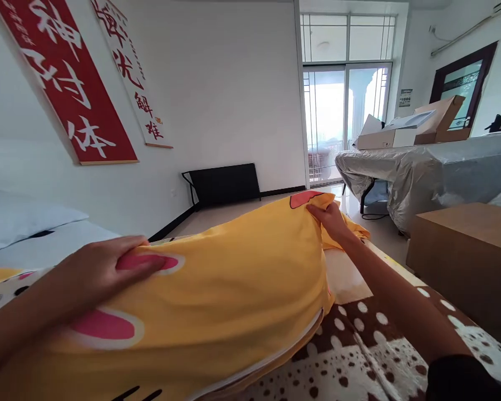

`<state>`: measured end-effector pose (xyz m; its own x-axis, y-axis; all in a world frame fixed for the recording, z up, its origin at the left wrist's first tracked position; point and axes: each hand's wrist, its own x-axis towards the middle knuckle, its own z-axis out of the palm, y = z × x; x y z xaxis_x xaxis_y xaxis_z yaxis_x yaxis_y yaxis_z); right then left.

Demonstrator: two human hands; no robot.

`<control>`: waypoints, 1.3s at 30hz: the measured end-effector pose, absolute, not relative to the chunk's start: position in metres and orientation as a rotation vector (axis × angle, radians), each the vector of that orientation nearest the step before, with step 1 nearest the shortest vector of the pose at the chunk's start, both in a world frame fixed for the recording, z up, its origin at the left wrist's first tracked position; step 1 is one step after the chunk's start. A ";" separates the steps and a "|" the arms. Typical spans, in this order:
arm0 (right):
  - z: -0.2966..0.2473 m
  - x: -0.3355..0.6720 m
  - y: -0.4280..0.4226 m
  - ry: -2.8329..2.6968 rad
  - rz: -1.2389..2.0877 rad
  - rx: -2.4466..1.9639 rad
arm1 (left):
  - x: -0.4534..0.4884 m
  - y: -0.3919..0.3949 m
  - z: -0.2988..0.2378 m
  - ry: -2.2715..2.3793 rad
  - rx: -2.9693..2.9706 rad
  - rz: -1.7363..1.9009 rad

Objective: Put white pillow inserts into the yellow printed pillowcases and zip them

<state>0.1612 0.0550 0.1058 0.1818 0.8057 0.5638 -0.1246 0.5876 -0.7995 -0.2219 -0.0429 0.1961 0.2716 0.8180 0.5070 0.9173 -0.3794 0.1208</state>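
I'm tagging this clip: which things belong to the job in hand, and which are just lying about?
In use:
yellow cloth, held by left hand and right hand
perhaps spotted blanket below

Lying about:
large box
open box
black panel

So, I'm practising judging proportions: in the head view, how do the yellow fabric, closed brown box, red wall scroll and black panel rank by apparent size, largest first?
1. Yellow fabric
2. Closed brown box and red wall scroll: too alike to rank
3. Black panel
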 end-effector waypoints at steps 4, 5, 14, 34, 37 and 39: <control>0.095 0.152 0.062 -1.012 0.937 -0.593 | -0.108 -0.027 0.215 -1.451 -2.208 -0.863; 0.094 0.150 0.063 -0.966 0.969 -0.566 | -0.075 -0.022 0.215 -1.380 -2.306 -0.816; 0.069 0.161 0.047 -0.966 1.056 -0.437 | 0.030 0.020 0.181 -1.358 -2.559 -0.454; -0.064 0.138 0.060 -1.063 0.596 -0.905 | 0.039 0.051 0.191 -1.443 -2.710 -0.769; -0.064 0.139 0.057 -1.114 0.608 -0.878 | 0.039 0.044 0.191 -1.455 -2.757 -0.802; -0.061 0.142 0.055 -1.130 0.617 -0.864 | 0.044 0.034 0.189 -1.470 -2.790 -0.777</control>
